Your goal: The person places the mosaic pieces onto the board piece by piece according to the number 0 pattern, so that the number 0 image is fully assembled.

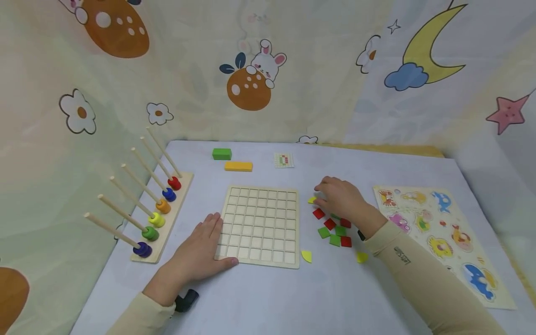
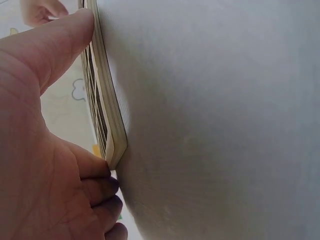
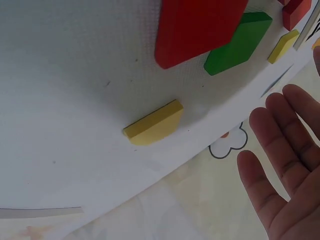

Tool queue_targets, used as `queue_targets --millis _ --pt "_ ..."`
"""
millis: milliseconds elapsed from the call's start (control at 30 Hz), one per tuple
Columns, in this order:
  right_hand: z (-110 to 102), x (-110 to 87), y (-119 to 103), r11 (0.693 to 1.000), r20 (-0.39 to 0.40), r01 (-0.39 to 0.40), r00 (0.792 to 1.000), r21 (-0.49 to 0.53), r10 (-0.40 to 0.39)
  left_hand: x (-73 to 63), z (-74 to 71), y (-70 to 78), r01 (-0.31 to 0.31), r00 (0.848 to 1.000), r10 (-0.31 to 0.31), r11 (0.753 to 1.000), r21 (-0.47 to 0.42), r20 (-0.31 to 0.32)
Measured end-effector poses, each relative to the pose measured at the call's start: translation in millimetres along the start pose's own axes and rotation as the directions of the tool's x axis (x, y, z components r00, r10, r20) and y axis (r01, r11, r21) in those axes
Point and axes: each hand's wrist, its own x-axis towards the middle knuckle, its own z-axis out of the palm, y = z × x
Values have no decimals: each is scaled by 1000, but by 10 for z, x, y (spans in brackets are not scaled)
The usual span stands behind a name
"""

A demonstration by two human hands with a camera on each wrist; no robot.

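Peg rack (image 1: 167, 222) left of grid board (image 1: 259, 228), tiles (image 1: 329, 224) right, blocks (image 1: 222, 154) behind, sticker sheet (image 1: 457, 259) far right

A pale, lightly creased cloth (image 1: 192, 37) hangs behind and on both sides of the white-topped table (image 1: 259, 298), its ground shifting between cream, faint green and greyish white. Printed on it are a white rabbit (image 1: 264, 64) leaning over a spotted brown fruit (image 1: 249, 95), white flowers (image 1: 78, 112), a yellow crescent moon (image 1: 429, 49) with a blue cloud (image 1: 406, 77), and a pink star (image 1: 508, 114). The light is soft, casting faint shadows on the tabletop.
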Motion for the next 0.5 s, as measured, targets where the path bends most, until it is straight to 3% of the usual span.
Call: queue_targets --millis 500 --pt "32 72 -40 1000 56 -13 998 10 13 -31 -54 52 -3 1000 3 1000 -4 -1"
